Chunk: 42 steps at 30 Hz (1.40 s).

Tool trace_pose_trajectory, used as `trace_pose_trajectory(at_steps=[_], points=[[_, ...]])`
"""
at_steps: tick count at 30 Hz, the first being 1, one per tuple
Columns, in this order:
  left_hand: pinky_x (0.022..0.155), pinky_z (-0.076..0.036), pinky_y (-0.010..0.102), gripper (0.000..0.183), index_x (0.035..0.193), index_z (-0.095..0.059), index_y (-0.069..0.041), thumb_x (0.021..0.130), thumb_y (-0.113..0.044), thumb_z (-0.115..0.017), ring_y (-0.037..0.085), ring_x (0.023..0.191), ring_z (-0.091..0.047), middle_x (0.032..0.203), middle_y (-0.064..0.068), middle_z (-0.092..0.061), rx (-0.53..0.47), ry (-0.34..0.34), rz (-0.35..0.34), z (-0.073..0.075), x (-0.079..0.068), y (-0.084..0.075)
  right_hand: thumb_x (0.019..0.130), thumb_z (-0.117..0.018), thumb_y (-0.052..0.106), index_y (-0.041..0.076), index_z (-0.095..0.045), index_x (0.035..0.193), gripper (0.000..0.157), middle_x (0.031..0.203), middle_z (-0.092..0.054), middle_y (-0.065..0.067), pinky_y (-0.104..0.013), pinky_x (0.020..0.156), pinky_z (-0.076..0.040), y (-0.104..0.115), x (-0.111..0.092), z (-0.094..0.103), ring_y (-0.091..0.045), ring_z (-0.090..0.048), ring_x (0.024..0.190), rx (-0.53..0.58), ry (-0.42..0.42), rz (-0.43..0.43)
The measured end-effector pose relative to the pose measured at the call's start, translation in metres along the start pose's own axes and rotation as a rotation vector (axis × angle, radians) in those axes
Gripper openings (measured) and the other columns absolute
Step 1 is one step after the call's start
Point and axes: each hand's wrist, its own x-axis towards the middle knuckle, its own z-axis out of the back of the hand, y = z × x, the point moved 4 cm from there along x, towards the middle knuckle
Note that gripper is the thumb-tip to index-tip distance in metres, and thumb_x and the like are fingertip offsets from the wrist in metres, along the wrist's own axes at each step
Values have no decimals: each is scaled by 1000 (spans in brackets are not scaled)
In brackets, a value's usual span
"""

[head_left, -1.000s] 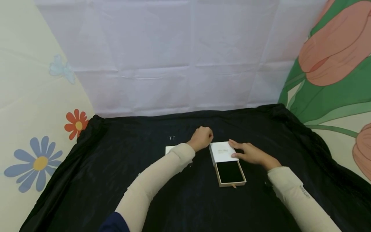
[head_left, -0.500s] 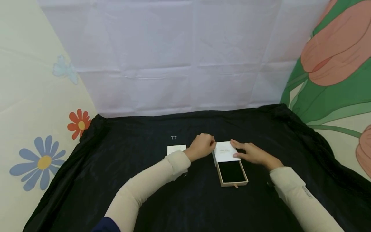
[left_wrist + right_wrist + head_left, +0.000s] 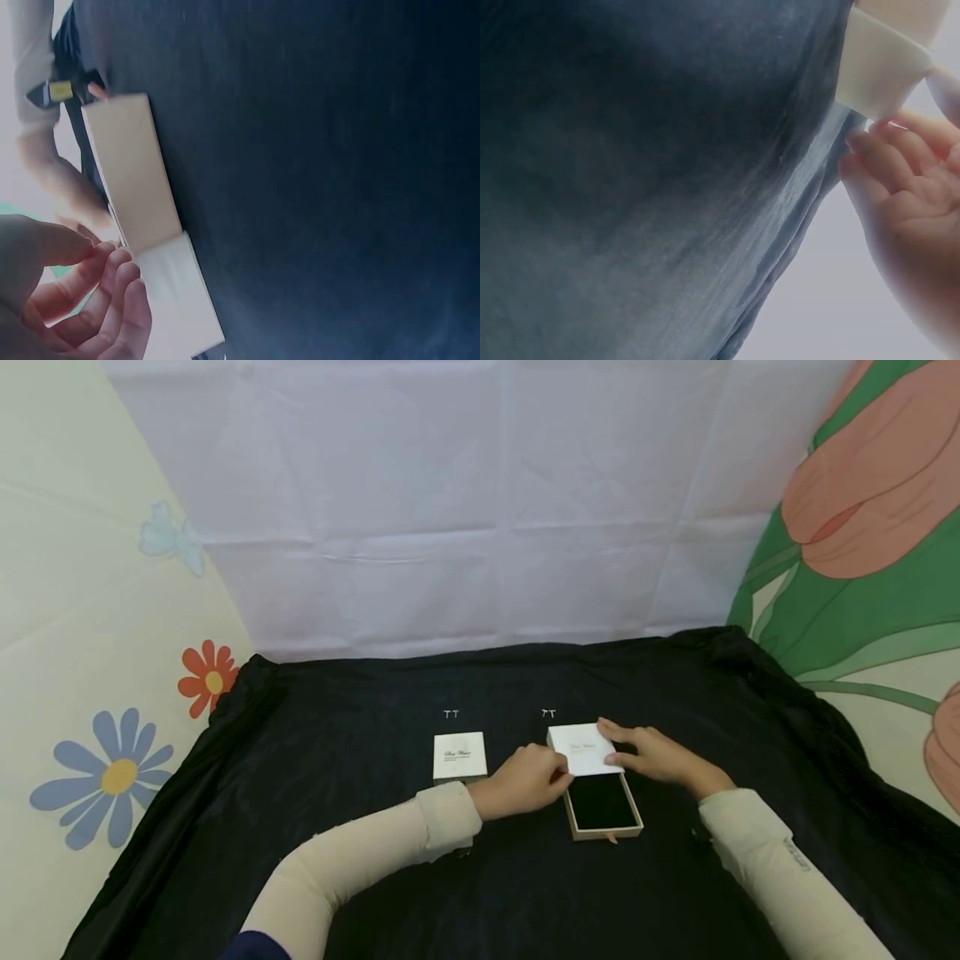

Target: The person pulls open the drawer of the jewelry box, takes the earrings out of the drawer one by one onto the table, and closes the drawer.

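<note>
A white box sleeve (image 3: pixel 582 749) lies on the black cloth with its inner drawer (image 3: pixel 607 836) partly slid out towards me; the drawer has a dark lining and a small pull tab. My right hand (image 3: pixel 660 762) holds the sleeve by its right side, thumb nearer me. At the sleeve's front left corner is my left hand (image 3: pixel 522 781), its fingers curled. In the left wrist view, the left thumb (image 3: pixel 64 244) and fingertips come together beside the box; I cannot tell whether something tiny is between them. Small pale T-shaped pieces (image 3: pixel 549 713) lie behind the box.
A second white box (image 3: pixel 459 756) with printed lettering sits left of the first, shut. Behind it are similar small T-shaped pieces (image 3: pixel 451 714). The black cloth (image 3: pixel 360 718) covers the table up to a white backdrop (image 3: pixel 405 527).
My left hand has come back towards me from behind the box to the sleeve's front left corner, uncovering small pieces and the second box. The right hand keeps its hold.
</note>
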Motion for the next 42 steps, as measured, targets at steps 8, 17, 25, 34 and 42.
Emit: trace_pose_trajectory(at_steps=[8, 17, 25, 34, 42], points=[[48, -38, 9, 17, 84, -70, -12, 96, -18, -59, -5, 48, -47, 64, -10, -58, -57, 61, -55, -11, -10, -13, 93, -61, 26, -8, -37, 140, 62, 147, -29, -28, -57, 100, -37, 1, 0, 1, -45, -39, 129, -3, -13, 8], [51, -40, 7, 15, 91, -71, -10, 96, -17, -58, -9, 52, -47, 70, -9, -63, -118, 99, -105, -20, -23, -30, 93, -61, 25, -6, -36, 141, 63, 149, -27, -27, -58, 102, -35, 0, -1, 1, -44, -37, 131, 17, 0, -14], [51, -39, 6, 13, 89, -68, -12, 95, -15, -57, -9, 52, -45, 67, -12, -58, -176, 94, -125, -26, -32, -40, 94, -61, 27, -6, -36, 141, 63, 148, -28, -28, -58, 101, -36, 0, -1, 0, -45, -37, 130, 13, -3, -3], [54, -45, 8, 23, 102, -71, -7, 100, -18, -51, -12, 54, -49, 72, -8, -66, -430, 246, -69, -45, -45, -62, 93, -61, 26, -7, -38, 140, 62, 147, -30, -27, -58, 101, -36, 3, -1, 1, -46, -38, 129, 0, -12, 2], [64, -55, 21, 26, 106, -68, 3, 98, -15, -52, 6, 72, -67, 89, 7, -73, -1038, 323, 329, -59, -52, -68, 93, -61, 25, -8, -40, 138, 60, 146, -32, -28, -57, 101, -36, 4, -1, 1, -45, -39, 128, -5, -20, 26]])
